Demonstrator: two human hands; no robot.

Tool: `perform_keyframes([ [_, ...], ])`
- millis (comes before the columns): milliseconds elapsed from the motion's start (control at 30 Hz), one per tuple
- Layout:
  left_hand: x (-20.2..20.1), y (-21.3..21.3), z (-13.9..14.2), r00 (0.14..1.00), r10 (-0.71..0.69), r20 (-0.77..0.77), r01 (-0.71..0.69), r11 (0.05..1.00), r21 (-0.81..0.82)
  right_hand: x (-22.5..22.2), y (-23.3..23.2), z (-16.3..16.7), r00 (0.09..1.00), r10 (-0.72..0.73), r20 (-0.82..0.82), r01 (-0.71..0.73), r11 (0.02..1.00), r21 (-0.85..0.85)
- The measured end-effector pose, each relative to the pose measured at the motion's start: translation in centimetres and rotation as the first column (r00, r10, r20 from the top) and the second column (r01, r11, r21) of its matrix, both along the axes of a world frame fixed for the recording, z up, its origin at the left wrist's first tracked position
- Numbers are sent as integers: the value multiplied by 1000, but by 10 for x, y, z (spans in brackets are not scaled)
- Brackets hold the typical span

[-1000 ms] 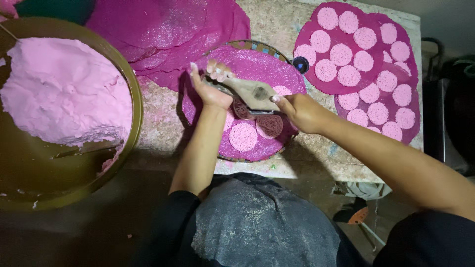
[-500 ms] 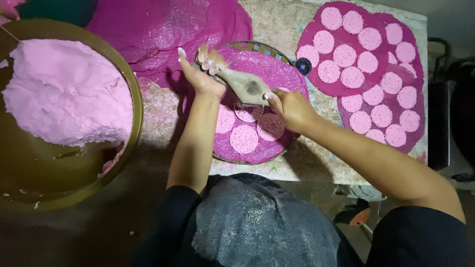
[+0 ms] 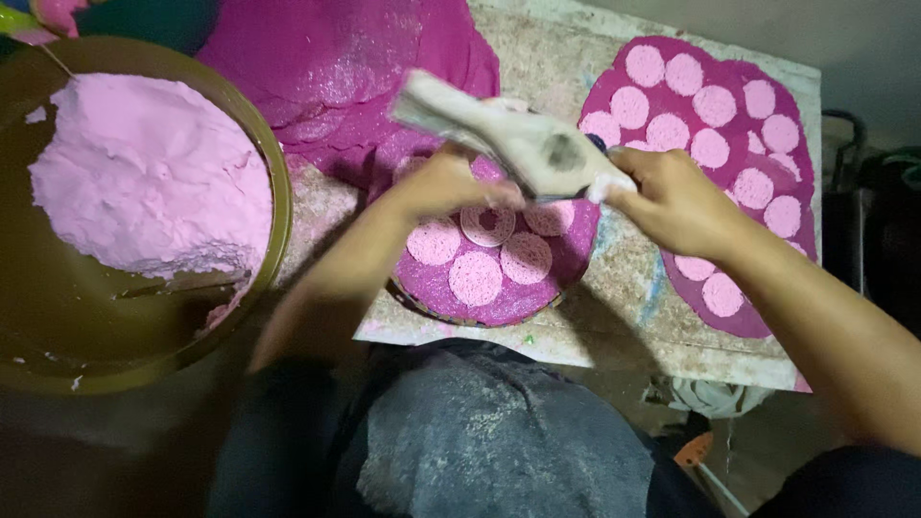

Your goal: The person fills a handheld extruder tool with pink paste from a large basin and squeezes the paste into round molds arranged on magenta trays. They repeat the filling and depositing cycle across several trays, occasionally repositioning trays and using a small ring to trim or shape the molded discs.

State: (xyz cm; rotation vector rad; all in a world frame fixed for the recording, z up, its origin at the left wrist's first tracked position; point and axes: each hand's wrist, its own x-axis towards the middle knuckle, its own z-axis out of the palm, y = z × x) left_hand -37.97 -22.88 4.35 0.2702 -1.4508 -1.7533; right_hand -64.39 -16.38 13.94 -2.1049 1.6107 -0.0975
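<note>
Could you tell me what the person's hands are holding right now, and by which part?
The right hand grips the pale press tool by its near end. The left hand sits under it; its grip cannot be told.

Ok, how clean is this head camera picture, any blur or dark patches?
Head view: the left hand and forearm are smeared by motion blur, and the pale tool is soft at its tip; the right hand is sharper. The pink discs on the magenta sheet are evenly lit and crisp. The lower edge and the big bowl's inside fall into deep shadow.

Bare forearms, left hand (image 3: 451, 182) & right hand (image 3: 672, 197) ungloved; dusty grey-black trousers, dk sleeves.
</note>
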Motion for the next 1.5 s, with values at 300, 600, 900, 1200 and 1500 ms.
perform_keyframes([
  [300, 103, 93, 112, 846, 96, 525, 286, 748, -599, 116, -4, 76, 459, 876, -149, -799, 333, -501],
  [600, 236, 174, 90, 387, 401, 830, 253, 820, -514, 231, 1, 18, 165, 707, 688, -975, 220, 9],
  [900, 458, 187, 60, 938, 136, 318, -152, 988, 24, 322, -78, 36, 236, 913, -332, -812, -2, -584],
  [1200, 452, 188, -71, 652, 674, 349, -756, 538, 374, 471, -82, 14, 614, 737, -284, -502, 88, -860],
  [1500, 465, 168, -112, -209, 870, 447, -953, -79, -292, 600, -10, -125, 231, 806, -545, -955, 294, 29],
])
